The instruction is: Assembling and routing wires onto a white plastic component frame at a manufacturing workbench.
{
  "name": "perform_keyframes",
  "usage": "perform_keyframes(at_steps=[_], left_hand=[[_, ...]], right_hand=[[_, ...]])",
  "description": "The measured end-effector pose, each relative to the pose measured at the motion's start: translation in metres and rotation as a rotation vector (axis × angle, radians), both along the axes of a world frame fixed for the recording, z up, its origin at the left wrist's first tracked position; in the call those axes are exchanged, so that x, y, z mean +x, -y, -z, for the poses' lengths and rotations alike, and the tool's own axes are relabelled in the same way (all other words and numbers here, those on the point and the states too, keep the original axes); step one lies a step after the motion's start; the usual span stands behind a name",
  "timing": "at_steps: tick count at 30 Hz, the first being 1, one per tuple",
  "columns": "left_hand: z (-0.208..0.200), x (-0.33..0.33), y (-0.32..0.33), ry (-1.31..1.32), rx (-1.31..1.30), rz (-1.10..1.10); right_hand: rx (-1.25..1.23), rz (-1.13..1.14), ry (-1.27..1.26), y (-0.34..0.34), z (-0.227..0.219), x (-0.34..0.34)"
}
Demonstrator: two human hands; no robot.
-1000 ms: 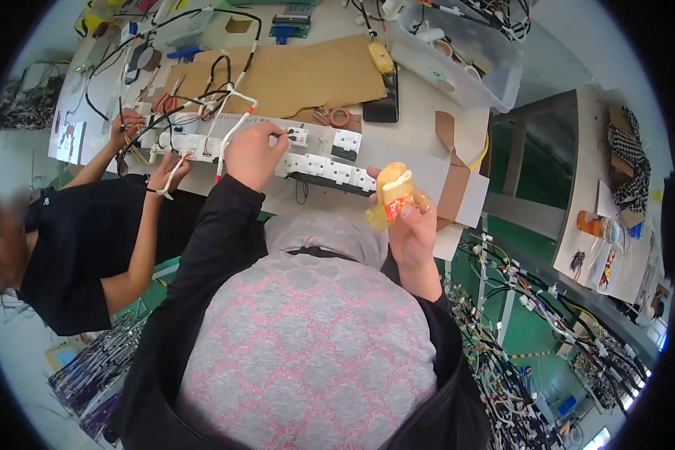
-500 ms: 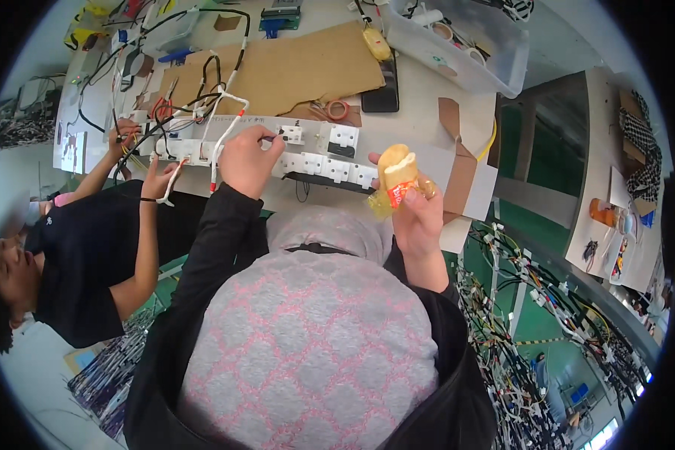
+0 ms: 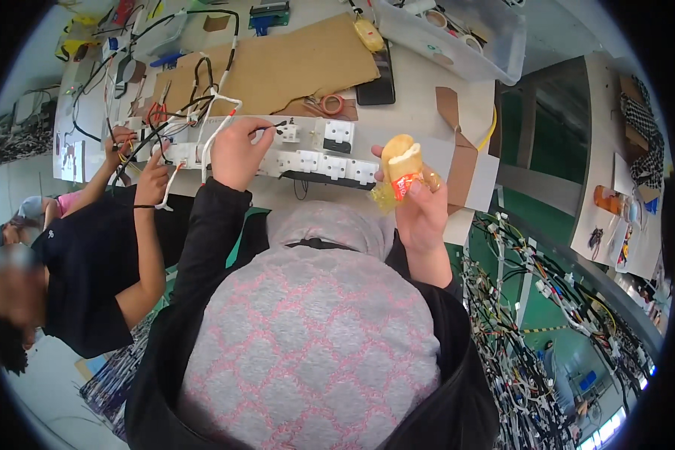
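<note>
In my right hand (image 3: 426, 217) is a golden bread roll (image 3: 399, 150) with a bite-like pale edge, partly in a clear, red-printed wrapper (image 3: 403, 186). My left hand (image 3: 236, 156) is closed in a pinch over the bench; a thin dark thing shows at its fingertips, too small to name. Just right of those fingertips sits a small white socket block (image 3: 289, 133). A second white block (image 3: 339, 136) with a black lower part lies further right. Nearer me runs a row of white socket modules (image 3: 321, 163) on a black strip.
A co-worker at the left has one hand (image 3: 154, 178) among black and white cables (image 3: 221, 124). Brown cardboard (image 3: 277, 64), orange tape (image 3: 331, 104), a black phone (image 3: 376, 79) and a clear plastic bin (image 3: 495, 56) lie beyond. Hanging wire harnesses (image 3: 495, 330) crowd the right.
My left hand has shifted slightly left, staying pinched beside the small socket block. The bread roll has tilted a little in my right hand. The co-worker's nearer hand has moved among the cables.
</note>
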State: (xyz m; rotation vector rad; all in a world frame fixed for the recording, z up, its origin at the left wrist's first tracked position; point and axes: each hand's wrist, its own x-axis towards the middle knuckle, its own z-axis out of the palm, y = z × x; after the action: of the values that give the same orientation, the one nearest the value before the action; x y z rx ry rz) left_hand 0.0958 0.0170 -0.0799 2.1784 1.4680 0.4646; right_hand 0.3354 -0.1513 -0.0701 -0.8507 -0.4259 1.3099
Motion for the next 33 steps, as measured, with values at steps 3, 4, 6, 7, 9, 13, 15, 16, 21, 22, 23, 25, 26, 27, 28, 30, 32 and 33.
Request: perform_keyframes(at_steps=[3,4,6,7,9,13,15,16,21,22,23,25,26,27,28,30,32,33], left_hand=[[0.001,-0.001,0.001,-0.002,-0.009,-0.008],[0.0,-0.001,0.001,0.018,0.002,0.022],[-0.001,-0.001,0.001,0.039,0.011,0.053],[-0.001,0.0,0.002,0.006,0.019,0.078],[-0.001,-0.001,0.003,-0.027,0.025,0.102],[-0.001,-0.005,0.003,-0.055,0.147,0.255],[0.0,-0.006,0.002,-0.061,0.156,0.279],[-0.001,-0.007,0.003,-0.071,0.164,0.288],[-0.005,-0.007,0.005,-0.094,0.199,0.304],[-0.006,-0.007,0.005,-0.12,0.222,0.322],[-0.006,-0.006,0.005,-0.146,0.245,0.339],[-0.006,-0.006,0.003,-0.181,0.272,0.357],[-0.006,-0.006,0.003,-0.218,0.298,0.376],[-0.006,-0.006,0.002,-0.218,0.299,0.375],[-0.006,-0.005,0.0,-0.206,0.299,0.398],[-0.006,-0.004,-0.004,-0.195,0.299,0.42],[-0.007,-0.003,-0.007,-0.193,0.259,0.427],[-0.008,-0.001,-0.007,-0.197,0.259,0.427]], right_hand=[[0.003,0.0,0.002,0.001,-0.001,0.0],[0.006,0.002,0.004,0.0,0.0,0.0],[0.009,0.006,0.007,0.0,-0.001,0.0],[0.002,0.009,0.0,0.0,-0.001,0.0],[-0.005,0.013,-0.007,0.001,-0.002,0.0],[-0.003,0.021,-0.004,-0.001,-0.002,-0.002],[-0.003,0.024,-0.001,-0.002,-0.001,-0.003],[-0.004,0.026,-0.002,-0.001,-0.002,-0.004],[-0.004,0.019,-0.014,0.001,-0.002,-0.005],[-0.004,0.028,-0.009,0.001,-0.002,-0.005],[-0.003,0.037,-0.005,0.001,-0.002,-0.005],[-0.004,0.038,-0.013,0.001,-0.003,-0.005],[-0.005,0.039,-0.022,0.001,-0.003,-0.006],[-0.004,0.039,-0.022,0.001,-0.003,-0.005],[-0.004,0.034,-0.021,0.001,-0.003,-0.005],[-0.003,0.029,-0.021,0.001,-0.003,-0.005],[-0.001,0.028,-0.024,0.001,-0.002,-0.005],[0.0,0.027,-0.028,0.0,-0.003,-0.005]])
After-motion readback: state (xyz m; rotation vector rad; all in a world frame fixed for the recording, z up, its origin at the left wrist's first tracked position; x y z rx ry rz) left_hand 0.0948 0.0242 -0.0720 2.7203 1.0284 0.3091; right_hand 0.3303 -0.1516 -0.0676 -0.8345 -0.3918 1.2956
